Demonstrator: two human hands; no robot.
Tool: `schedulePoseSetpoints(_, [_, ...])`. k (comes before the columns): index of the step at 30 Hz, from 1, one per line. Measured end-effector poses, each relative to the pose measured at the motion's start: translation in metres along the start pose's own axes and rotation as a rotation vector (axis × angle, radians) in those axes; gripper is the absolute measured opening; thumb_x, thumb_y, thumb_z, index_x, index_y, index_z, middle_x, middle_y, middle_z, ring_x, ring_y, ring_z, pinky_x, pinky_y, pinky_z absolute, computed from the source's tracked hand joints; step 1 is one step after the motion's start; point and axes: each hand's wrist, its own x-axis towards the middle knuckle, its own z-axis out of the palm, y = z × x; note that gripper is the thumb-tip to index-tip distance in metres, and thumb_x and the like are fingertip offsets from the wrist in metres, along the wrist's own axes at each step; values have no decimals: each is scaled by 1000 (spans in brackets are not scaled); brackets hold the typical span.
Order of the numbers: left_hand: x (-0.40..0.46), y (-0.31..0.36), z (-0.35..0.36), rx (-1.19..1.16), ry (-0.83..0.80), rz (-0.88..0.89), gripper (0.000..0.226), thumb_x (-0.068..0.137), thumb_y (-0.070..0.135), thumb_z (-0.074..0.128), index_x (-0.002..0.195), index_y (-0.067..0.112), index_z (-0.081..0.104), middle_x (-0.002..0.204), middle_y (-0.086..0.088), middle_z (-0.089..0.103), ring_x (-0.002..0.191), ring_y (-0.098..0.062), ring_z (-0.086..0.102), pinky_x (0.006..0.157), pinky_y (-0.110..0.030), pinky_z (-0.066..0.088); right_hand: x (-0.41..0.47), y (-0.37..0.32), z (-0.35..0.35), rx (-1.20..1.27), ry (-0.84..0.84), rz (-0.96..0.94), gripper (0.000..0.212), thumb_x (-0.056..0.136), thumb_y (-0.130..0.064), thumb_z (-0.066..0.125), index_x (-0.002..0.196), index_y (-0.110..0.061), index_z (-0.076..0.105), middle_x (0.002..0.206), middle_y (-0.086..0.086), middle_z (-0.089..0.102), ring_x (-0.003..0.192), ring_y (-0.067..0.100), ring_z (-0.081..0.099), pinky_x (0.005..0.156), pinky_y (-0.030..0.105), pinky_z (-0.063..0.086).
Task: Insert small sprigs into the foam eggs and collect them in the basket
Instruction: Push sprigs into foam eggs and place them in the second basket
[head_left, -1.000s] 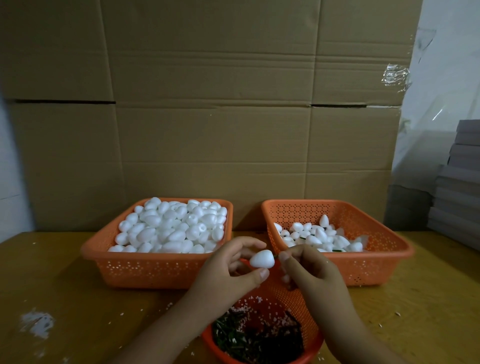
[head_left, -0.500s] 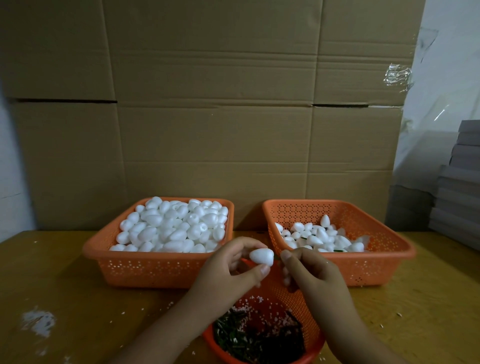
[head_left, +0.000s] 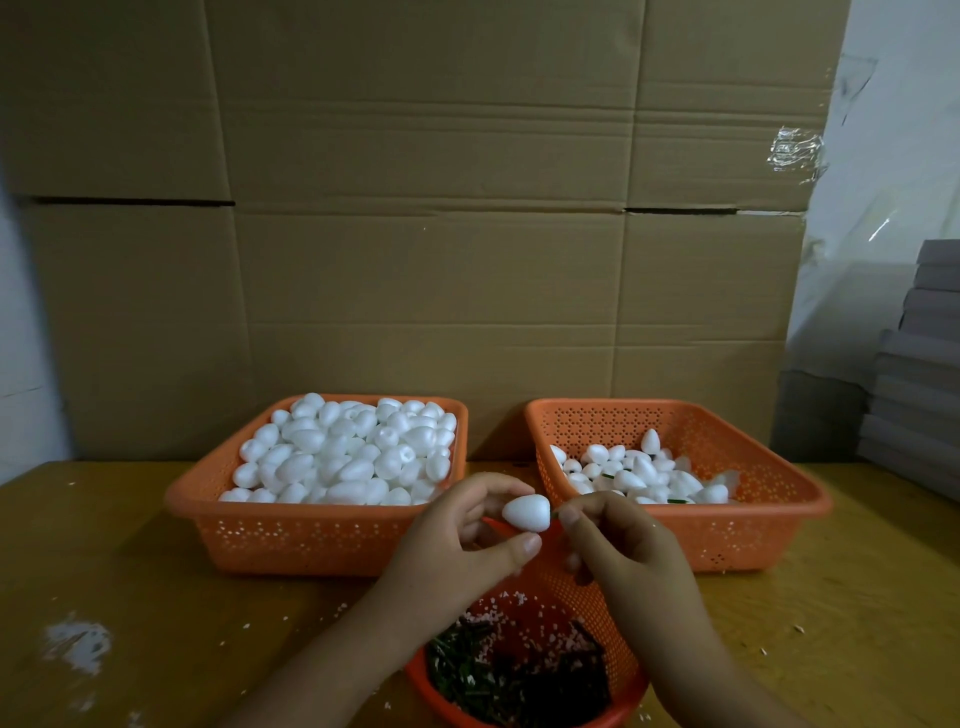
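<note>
— Foam egg?
— Pinched in left hand fingers, blunt end turned rightward for insertion, above the sprig bowl.
— Right hand?
— Fingers closed, probably on a green sprig; barely visible. Collecting basket just behind.

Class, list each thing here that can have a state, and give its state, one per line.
Left basket: heaped with plain eggs.
Right basket: partly filled.
Round basket: holds sprigs.
Egg: held in the left hand.
Right hand: pinching a sprig at the egg.
</note>
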Motion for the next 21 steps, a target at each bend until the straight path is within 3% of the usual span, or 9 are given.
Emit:
schedulePoseSetpoints(11, [0, -1, -1, 46, -1, -9, 38, 84, 17, 76, 105, 46, 64, 109, 11, 70, 92, -12, 70, 88, -36, 58, 0, 5, -1, -28, 9, 31, 25, 91, -26, 61, 67, -27, 66, 55, -1, 61, 53, 4, 55, 54, 15, 43])
schedulePoseSetpoints(21, [0, -1, -1, 60, -17, 0, 36, 84, 21, 75, 106, 46, 64, 110, 13, 70, 94, -10, 69, 88, -34, 58, 1, 7, 0, -48, 27, 32, 33, 92, -26, 61, 60, -16, 61, 50, -3, 55, 49, 5, 50, 50, 18, 40])
